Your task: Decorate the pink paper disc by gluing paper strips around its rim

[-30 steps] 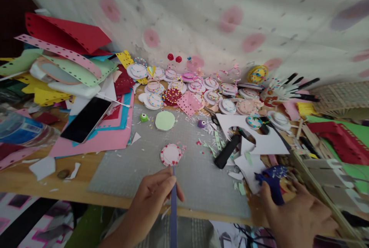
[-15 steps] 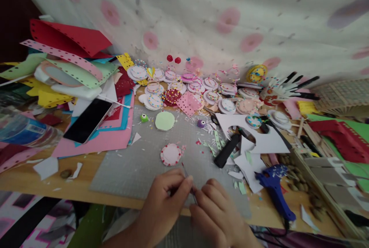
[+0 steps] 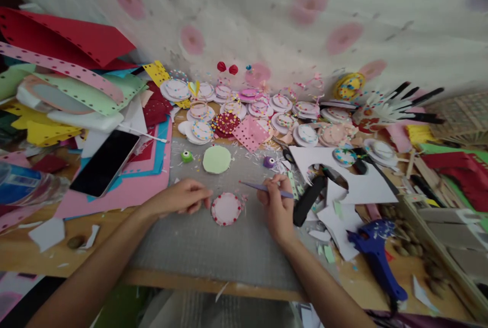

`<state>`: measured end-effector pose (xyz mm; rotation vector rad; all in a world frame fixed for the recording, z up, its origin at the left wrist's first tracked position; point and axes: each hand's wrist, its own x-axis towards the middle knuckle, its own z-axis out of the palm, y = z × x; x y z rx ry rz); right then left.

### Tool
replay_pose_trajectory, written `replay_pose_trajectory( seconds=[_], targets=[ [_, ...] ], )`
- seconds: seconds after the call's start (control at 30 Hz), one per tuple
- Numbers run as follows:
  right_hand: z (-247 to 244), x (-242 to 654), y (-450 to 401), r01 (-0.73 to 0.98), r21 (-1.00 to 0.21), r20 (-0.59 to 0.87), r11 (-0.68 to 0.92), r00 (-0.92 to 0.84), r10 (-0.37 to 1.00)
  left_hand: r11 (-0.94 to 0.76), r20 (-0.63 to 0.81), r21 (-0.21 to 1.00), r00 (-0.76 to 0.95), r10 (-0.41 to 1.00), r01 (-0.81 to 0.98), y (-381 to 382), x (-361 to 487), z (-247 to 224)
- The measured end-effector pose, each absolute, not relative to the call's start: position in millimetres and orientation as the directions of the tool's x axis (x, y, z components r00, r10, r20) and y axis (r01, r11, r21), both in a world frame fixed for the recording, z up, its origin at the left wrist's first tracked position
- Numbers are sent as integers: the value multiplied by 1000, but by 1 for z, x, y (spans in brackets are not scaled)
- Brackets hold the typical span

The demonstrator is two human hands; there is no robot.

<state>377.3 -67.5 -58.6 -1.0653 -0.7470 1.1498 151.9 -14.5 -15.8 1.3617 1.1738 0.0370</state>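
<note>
A pink paper disc (image 3: 226,209) edged with red dots lies on the grey cutting mat (image 3: 213,246). Just left of it, my left hand (image 3: 185,197) hovers with its fingers curled together; whether they pinch anything is too small to tell. My right hand (image 3: 277,204), on the disc's other side, grips purple tweezers (image 3: 263,186) whose tip points left, above the disc, with a tiny red speck at the end. A pale green paper disc (image 3: 216,159) rests further back, between a green bead (image 3: 186,156) and a purple bead (image 3: 269,161).
Rows of decorated paper hats (image 3: 202,131) line the back. A phone (image 3: 104,162), a bottle (image 3: 26,183) and coloured papers fill the left. On the right are a blue glue gun (image 3: 377,257), a black-handled tool (image 3: 309,201), white scraps and a compartment box (image 3: 427,251).
My hands were together at the mat's front edge. They have come apart and moved forward to either side of the pink disc, and the tweezers now show clearly. The view has shifted slightly.
</note>
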Motion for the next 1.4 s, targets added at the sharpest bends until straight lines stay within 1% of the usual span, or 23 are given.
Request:
replay_pose_trajectory(
  seconds=[0.1, 0.2, 0.3, 0.47, 0.6, 0.9, 1.2, 1.4],
  targets=[
    [-68, 375, -72, -321, -946, -108, -42, 192, 975, 248, -641, 750, 582, 500, 613, -10, 164, -24],
    [-69, 375, -76, -309, -948, -115, -70, 127, 985, 266, -649, 751, 602, 466, 605, -9, 166, -26],
    [-66, 375, -75, -313, -947, -110, -76, 92, 990, 289, -656, 746, 587, 474, 600, -10, 163, -27],
    [-66, 372, -75, -247, -963, -125, -107, 59, 990, 254, -645, 745, 569, 511, 617, -14, 164, -27],
    [-66, 371, -76, -199, -973, -128, -115, 50, 991, 273, -674, 720, 550, 494, 638, -14, 168, -26],
    [-65, 372, -77, -137, -985, -114, -105, 54, 992, 248, -679, 708, 542, 494, 661, -13, 167, -26],
    [-63, 371, -76, -98, -992, -80, -75, 54, 995, 226, -659, 721, 547, 516, 655, -14, 167, -27],
    [-63, 371, -75, -71, -996, -63, -60, 46, 997, 266, -682, 714, 555, 476, 648, -13, 166, -31]
  ],
)
